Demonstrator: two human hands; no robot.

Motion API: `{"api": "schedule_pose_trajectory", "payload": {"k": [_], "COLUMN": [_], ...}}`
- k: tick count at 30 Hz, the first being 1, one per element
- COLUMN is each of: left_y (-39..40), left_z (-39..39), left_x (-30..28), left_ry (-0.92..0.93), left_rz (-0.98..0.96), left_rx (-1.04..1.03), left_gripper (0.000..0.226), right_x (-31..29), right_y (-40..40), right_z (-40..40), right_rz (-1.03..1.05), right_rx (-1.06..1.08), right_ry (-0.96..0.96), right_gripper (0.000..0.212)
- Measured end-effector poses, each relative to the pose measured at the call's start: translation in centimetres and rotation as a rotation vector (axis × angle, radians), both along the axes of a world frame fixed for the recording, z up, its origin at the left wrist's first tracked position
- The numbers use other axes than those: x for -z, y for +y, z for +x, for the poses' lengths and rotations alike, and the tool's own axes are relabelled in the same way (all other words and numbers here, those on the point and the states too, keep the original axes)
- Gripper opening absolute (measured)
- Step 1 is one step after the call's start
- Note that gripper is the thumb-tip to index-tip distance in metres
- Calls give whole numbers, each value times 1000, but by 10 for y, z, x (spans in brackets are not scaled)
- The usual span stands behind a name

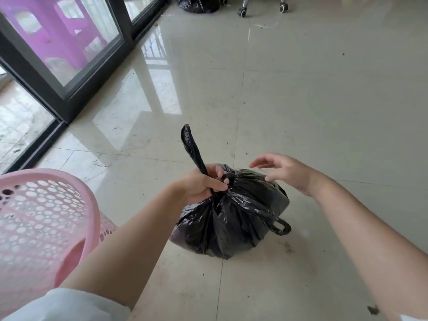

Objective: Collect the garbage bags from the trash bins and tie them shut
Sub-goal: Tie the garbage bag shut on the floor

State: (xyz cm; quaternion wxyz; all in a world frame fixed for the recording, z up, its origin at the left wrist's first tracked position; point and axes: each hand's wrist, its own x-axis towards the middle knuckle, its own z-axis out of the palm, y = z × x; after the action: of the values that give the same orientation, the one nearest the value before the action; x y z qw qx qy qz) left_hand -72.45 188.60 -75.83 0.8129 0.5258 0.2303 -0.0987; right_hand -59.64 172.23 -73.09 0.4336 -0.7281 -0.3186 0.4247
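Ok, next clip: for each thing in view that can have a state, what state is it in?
Black plastic garbage bag: on the floor, neck gathered, one handle strip upright, the other loop loose at its side.
Left hand: closed around the bag's neck.
Right hand: open, above the bag, holding nothing.
Pink perforated plastic bin: no bag liner visible.
Second black bag: on the floor far off, closure not visible.

Glossy pale beige tiled floor (312, 100), grout lines visible, dark specks and crumbs scattered, larger dark scrap (373, 309) near lower right. Dark-framed sliding glass door (69, 72) along left side, its reflection on tiles. Purple plastic object (58, 31) behind glass, shape unclear. Black caster wheels of chair (243, 12) at top edge. Thin pale strip (266, 25) on floor just below casters.
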Motion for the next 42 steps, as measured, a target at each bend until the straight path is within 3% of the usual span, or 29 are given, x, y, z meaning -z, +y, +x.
{"api": "schedule_pose_trajectory", "payload": {"k": [3, 5, 7, 9, 12, 16, 18, 19, 23, 26, 32, 37, 40, 42], "left_y": [-8, -11, -11, -11, -14, -16, -15, -12, -4, -4, -16, -19, -19, -17], "left_z": [3, 4, 7, 13, 18, 18, 21, 23, 20, 18, 17, 12, 9, 7], "left_x": [-3, -3, 2, 7, 12, 13, 9, 8, -2, -4, -5, 10, 18, 21], "left_ry": [-37, -37, 15, 79, 140, 206, 273, 292, 315, 264, 58, -51, -40, -30], "left_rz": [22, 84, 364, 760, 1277, 1361, 1284, 1137, 252, -26, -151, -142, -72, -41], "left_rx": [56, 36, -65, -180, -137, -168, -128, -141, -295, -401, -513, -372, -263, -268], "left_gripper": [51, 51, 48, 40, 18, 13, 14, 15, 33, 35, 33, 45, 43, 38], "right_x": [9, 13, 15, 18, 17, 16, 18, 18, 21, 22, 20, 24, 22, 19], "right_y": [11, 15, 17, 18, 21, 26, 24, 22, 12, 13, 14, 9, 5, 3], "right_z": [-15, -21, -25, -28, -34, -35, -33, -32, -26, -26, -27, -29, -24, -19], "right_rz": [-192, -282, -302, -270, -224, -223, -229, -241, -278, -276, -279, -375, -464, -416], "right_rx": [-232, -259, -250, -211, -146, -182, -180, -176, -173, -169, -143, -199, -282, -225], "right_ry": [-222, -362, -390, -308, -202, -261, -273, -275, -253, -265, -286, -278, -256, -253], "right_gripper": [52, 44, 25, 20, 17, 21, 18, 19, 24, 23, 21, 24, 30, 30]}}
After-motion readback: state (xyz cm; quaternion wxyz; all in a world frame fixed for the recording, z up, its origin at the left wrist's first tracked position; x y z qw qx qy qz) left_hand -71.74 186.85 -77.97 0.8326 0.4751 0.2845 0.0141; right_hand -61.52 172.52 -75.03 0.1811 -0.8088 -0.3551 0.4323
